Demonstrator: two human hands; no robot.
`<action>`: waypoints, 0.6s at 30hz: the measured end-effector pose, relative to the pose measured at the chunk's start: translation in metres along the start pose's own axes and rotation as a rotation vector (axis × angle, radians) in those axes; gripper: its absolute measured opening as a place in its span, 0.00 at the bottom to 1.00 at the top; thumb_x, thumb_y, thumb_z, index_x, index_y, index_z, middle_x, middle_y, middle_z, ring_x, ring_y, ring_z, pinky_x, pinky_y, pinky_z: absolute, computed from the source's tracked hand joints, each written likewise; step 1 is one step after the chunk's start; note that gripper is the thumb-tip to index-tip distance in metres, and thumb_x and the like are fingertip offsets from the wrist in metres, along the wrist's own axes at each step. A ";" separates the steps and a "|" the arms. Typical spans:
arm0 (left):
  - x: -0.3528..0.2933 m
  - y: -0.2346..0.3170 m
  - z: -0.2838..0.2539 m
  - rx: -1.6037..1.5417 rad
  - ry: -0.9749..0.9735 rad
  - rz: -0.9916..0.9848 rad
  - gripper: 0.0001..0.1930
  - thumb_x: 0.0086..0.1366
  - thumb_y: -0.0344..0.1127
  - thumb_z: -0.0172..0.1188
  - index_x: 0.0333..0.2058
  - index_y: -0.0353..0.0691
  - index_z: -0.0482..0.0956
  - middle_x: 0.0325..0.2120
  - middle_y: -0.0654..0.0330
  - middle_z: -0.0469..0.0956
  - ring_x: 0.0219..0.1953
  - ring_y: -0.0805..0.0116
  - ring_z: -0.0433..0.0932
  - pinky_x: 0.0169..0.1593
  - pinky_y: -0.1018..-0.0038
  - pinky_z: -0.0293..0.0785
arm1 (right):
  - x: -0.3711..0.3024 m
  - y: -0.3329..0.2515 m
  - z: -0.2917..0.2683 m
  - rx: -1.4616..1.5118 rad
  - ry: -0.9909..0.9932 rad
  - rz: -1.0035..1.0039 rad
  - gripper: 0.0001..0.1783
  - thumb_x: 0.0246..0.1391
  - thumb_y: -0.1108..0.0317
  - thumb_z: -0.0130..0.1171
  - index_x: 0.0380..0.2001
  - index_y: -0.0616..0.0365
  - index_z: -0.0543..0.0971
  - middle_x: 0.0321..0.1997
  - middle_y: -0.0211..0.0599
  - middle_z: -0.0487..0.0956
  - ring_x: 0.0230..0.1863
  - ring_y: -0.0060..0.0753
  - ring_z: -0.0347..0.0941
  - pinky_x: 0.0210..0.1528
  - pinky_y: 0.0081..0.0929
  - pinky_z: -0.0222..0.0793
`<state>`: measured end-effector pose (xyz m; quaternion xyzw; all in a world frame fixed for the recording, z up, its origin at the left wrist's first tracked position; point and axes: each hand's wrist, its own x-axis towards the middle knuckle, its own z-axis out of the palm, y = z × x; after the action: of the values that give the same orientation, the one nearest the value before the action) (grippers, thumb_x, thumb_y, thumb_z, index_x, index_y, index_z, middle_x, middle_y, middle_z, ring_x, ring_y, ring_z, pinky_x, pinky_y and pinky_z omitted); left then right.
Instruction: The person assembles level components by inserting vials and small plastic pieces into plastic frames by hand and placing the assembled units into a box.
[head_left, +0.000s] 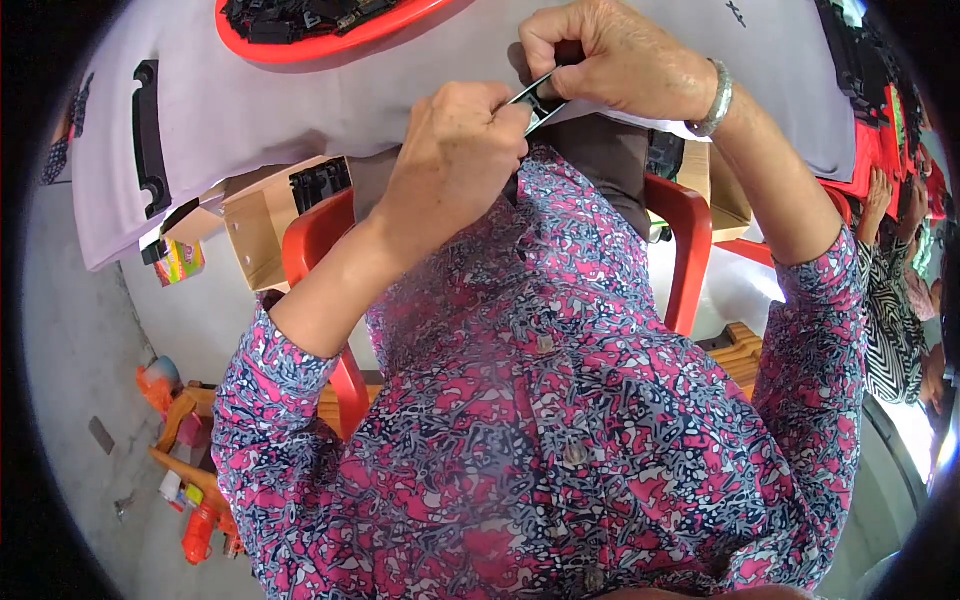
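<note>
Both hands raised close together at the near edge of the grey-covered table (300, 110), above the patterned shirt. Left hand (455, 150) curled shut, fingertips pinching one end of a small black part (538, 100); right hand (610, 60) closed over its other end, silver bracelet (715, 100) at the wrist. Part sits between the two hands, slanted, mostly hidden by fingers. Red tray (330, 40) of black pieces lies farther back; long black strip (150, 140) well left
</note>
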<state>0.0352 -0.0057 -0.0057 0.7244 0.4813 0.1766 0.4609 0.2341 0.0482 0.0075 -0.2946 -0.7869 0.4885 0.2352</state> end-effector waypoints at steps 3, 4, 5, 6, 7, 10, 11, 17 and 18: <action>-0.001 -0.001 0.002 0.005 0.018 0.017 0.04 0.53 0.27 0.60 0.28 0.32 0.78 0.29 0.53 0.80 0.34 0.54 0.79 0.39 0.59 0.74 | 0.000 0.002 -0.001 0.035 -0.046 0.015 0.07 0.44 0.82 0.54 0.19 0.61 0.69 0.20 0.23 0.69 0.25 0.15 0.63 0.30 0.19 0.61; -0.001 -0.002 0.003 -0.012 0.041 0.034 0.03 0.53 0.26 0.59 0.27 0.32 0.78 0.26 0.54 0.80 0.31 0.55 0.79 0.37 0.60 0.74 | 0.000 0.004 0.000 -0.089 -0.028 -0.252 0.07 0.44 0.82 0.54 0.19 0.61 0.69 0.20 0.23 0.69 0.25 0.15 0.62 0.30 0.19 0.61; 0.000 -0.003 0.002 -0.011 0.042 0.034 0.03 0.53 0.26 0.59 0.27 0.32 0.78 0.26 0.54 0.80 0.31 0.55 0.79 0.37 0.60 0.74 | 0.000 0.004 -0.001 -0.089 -0.028 -0.254 0.07 0.44 0.82 0.54 0.19 0.61 0.69 0.20 0.23 0.69 0.25 0.15 0.62 0.30 0.19 0.61; 0.001 -0.003 0.002 -0.012 0.037 0.068 0.03 0.54 0.25 0.58 0.25 0.32 0.77 0.23 0.54 0.79 0.27 0.55 0.79 0.35 0.60 0.75 | 0.001 0.001 -0.002 0.025 -0.054 0.003 0.07 0.44 0.82 0.54 0.19 0.61 0.69 0.20 0.23 0.68 0.25 0.15 0.62 0.29 0.19 0.61; 0.002 -0.004 0.001 -0.013 0.032 0.103 0.03 0.55 0.25 0.57 0.24 0.31 0.77 0.19 0.55 0.77 0.23 0.56 0.78 0.32 0.61 0.75 | 0.002 -0.001 -0.002 0.138 -0.081 0.261 0.07 0.44 0.82 0.54 0.19 0.61 0.69 0.20 0.23 0.68 0.25 0.15 0.62 0.29 0.19 0.61; 0.003 -0.004 0.002 -0.102 0.059 0.031 0.05 0.56 0.24 0.55 0.22 0.31 0.75 0.14 0.57 0.74 0.17 0.57 0.77 0.28 0.61 0.75 | 0.003 0.001 0.001 0.150 -0.074 0.283 0.07 0.44 0.82 0.54 0.19 0.61 0.69 0.19 0.23 0.68 0.24 0.15 0.62 0.29 0.19 0.61; 0.003 -0.004 0.002 -0.102 0.059 0.031 0.05 0.56 0.24 0.55 0.22 0.31 0.75 0.14 0.57 0.74 0.17 0.57 0.77 0.28 0.61 0.75 | 0.004 -0.001 0.001 0.150 -0.074 0.283 0.07 0.44 0.82 0.54 0.19 0.61 0.69 0.19 0.23 0.68 0.24 0.15 0.62 0.29 0.19 0.61; 0.003 -0.008 -0.001 -0.037 -0.008 0.061 0.16 0.67 0.37 0.51 0.29 0.27 0.79 0.20 0.59 0.79 0.23 0.77 0.75 0.29 0.77 0.71 | 0.005 0.000 0.003 0.132 -0.062 0.278 0.09 0.43 0.81 0.55 0.17 0.61 0.67 0.18 0.24 0.68 0.24 0.16 0.62 0.28 0.20 0.61; 0.004 -0.003 -0.004 -0.136 -0.036 -0.063 0.16 0.67 0.37 0.51 0.30 0.27 0.79 0.20 0.60 0.78 0.23 0.77 0.74 0.30 0.77 0.70 | 0.004 0.004 0.006 0.008 -0.025 0.035 0.09 0.43 0.81 0.56 0.16 0.60 0.67 0.17 0.24 0.68 0.23 0.16 0.62 0.28 0.21 0.61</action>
<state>0.0325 0.0003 -0.0071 0.6790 0.4824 0.1815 0.5228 0.2281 0.0489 0.0016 -0.3012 -0.7825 0.4995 0.2179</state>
